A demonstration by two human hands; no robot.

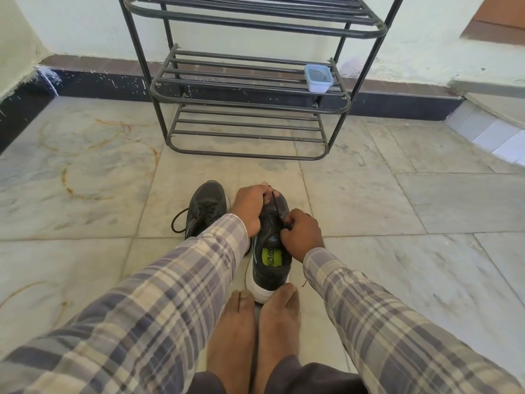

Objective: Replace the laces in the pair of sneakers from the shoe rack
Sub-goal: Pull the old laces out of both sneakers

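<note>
Two Grips on One Sneaker: Lace Position and Surroundings

Both grips are bare hands working over the near sneaker [271,251]. It stands upright on the floor [369,200], with its toe towards the shoe rack [247,89] and its white heel touching the toes of the person's bare feet [233,331].

1. Position of the left grip [250,207]: it lies over the forefoot of the near sneaker. The fingers are curled and pinch the black lace [275,201] at the toe end of the lacing.
2. Position of the right grip [302,236]: it sits at the right side of the tongue. The fingers are curled and pinch the same lace at the eyelets nearer the opening.
3. Lace path: the black lace runs taut between the two grips, along the middle of the upper.
4. Shoe opening: it shows a green insole label and lies uncovered between the right grip and the heel.

The second sneaker [206,206] stands just beside the first, on its left, partly hidden by the left forearm. It is laced, and a loose loop [172,224] of its lace lies on the floor at its left side.

Surface: pale, marble-patterned floor tiles, with rust-coloured streaks at the left.

Room: the shoe rack is black metal tubing and stands against a pale wall [85,29] with dark skirting. A lidded plastic box [318,78] sits at the right end of its middle shelf. A step [494,135] faced with white tiles rises at the right. Both sleeves are plaid.
</note>
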